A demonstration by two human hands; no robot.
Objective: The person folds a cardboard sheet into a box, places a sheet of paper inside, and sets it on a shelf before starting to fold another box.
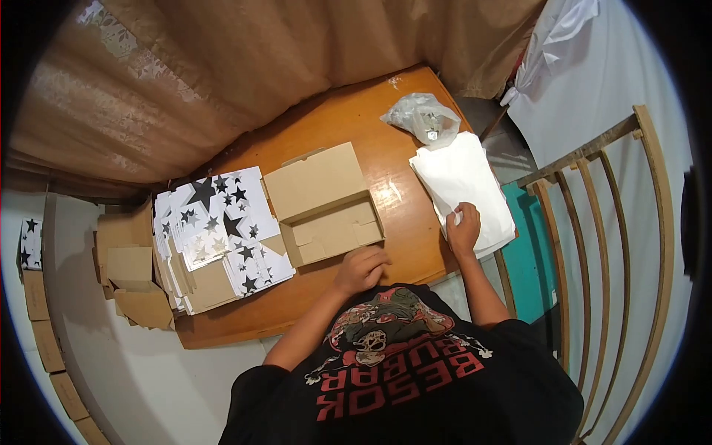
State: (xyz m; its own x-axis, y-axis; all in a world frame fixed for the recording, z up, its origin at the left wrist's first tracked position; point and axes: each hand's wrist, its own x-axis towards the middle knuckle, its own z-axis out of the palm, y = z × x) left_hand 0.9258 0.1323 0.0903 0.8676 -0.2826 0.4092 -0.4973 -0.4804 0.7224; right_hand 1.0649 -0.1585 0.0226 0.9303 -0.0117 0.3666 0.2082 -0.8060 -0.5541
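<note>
An open brown cardboard box (330,230) sits in the middle of the wooden table, its lid folded back. My left hand (363,268) is just in front of the box's near right corner, fingers curled together with nothing visible in them. At the right, a stack of white paper sheets (475,178) lies near the table's edge. On its near left part rests my right hand (464,225), fingers pinching a lifted edge of the top sheet. The fingertips are partly hidden.
Star-printed sheets and flat cardboard pieces (222,230) are piled on the table's left. A clear plastic bag (423,117) lies at the back right. Opened cardboard boxes (133,271) stand left of the table. A wooden slatted rack (593,222) is at the right.
</note>
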